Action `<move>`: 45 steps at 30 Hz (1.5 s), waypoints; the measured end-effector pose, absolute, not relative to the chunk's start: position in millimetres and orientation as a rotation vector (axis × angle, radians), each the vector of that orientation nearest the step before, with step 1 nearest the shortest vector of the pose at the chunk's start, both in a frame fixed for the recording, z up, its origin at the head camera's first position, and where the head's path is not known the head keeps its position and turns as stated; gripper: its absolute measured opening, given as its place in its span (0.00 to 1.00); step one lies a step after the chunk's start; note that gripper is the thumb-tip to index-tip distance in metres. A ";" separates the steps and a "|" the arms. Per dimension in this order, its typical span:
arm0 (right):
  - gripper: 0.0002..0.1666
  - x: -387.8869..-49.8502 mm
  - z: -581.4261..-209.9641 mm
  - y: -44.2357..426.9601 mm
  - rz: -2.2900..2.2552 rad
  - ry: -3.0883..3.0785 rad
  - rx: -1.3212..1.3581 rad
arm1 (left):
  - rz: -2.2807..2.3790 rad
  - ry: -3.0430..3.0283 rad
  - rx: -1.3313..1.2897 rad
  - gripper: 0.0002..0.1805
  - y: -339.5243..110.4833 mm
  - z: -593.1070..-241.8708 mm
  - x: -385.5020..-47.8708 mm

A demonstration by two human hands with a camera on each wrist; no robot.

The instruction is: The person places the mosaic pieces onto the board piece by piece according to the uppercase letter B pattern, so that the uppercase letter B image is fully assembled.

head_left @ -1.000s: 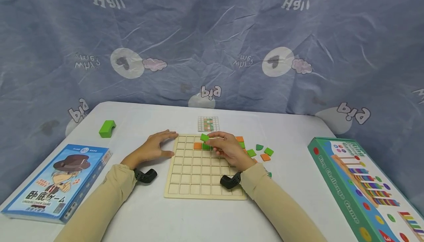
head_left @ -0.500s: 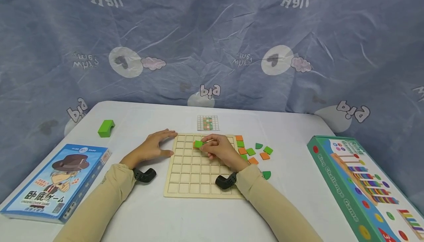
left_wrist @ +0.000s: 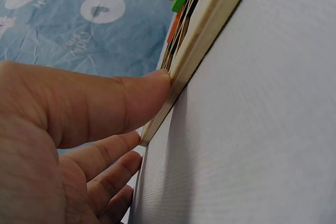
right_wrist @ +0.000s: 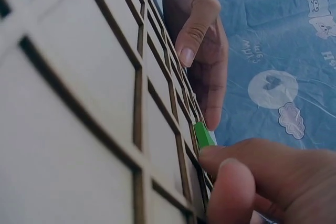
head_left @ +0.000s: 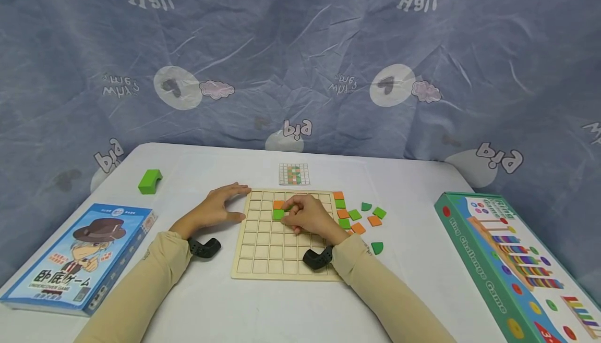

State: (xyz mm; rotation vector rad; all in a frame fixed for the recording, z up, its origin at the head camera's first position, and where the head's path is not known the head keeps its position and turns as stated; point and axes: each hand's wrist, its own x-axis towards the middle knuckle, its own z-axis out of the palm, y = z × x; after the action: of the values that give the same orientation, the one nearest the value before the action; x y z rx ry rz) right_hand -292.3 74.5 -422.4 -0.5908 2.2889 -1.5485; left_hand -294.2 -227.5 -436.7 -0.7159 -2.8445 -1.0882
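Starting with the head view: got a wooden grid board [head_left: 263, 252] in the lower middle of the frame, lying flat on a white tabletop [head_left: 197, 306]. Got the left hand [head_left: 211, 208] at its upper-left edge, thumb and fingers spread apart, gripping nothing. Near frame centre, got the right hand [head_left: 307, 215] over the grid, pinching a green square tile [head_left: 278, 215] right below an orange square tile [head_left: 279, 204]. Can spot a small pattern card [head_left: 294, 174] just above the board, plus loose green and orange pieces [head_left: 355, 215] scattered right of centre. Also spotting a green arch block [head_left: 149, 182] at mid-left, a blue UNDERCOVER GAME box [head_left: 84, 259] lower left, a Ring Challenge Game box [head_left: 479, 259] lower right, and a blue-grey printed cloth [head_left: 291, 46] filling the top half. Over to the left wrist: seeing the left thumb touch the board's edge mid-frame, fingers fanned out below it, and up top the green square tile looking tilted beside the right hand. Then the right wrist: seeing the grid run down the left side, the left hand upper middle, and a right fingertip on the green square tile, lower right of centre. Can't tell from there whether the thumb touches it.
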 end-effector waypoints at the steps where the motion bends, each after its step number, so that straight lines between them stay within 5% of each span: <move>1: 0.15 -292.6 -422.7 74.2 -1.539 2.299 -0.599 | -1.086 -2.844 -0.717 0.43 -227.4 -436.2 -293.7; 28: 0.17 -296.0 -410.6 83.8 -1.692 2.080 -0.487 | -1.122 -2.846 -0.703 0.43 -226.8 -436.0 -293.4; 45: 0.26 -334.5 -396.4 164.0 -2.035 2.003 -0.220 | -1.090 -2.857 -0.685 0.43 -226.4 -438.7 -295.5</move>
State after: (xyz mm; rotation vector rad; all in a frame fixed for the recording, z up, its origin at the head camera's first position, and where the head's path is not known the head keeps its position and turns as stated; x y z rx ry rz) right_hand -334.5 164.0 -396.4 -0.2199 2.0028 -2.0355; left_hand -295.5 -226.4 -438.7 -0.6851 -2.8569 -1.0900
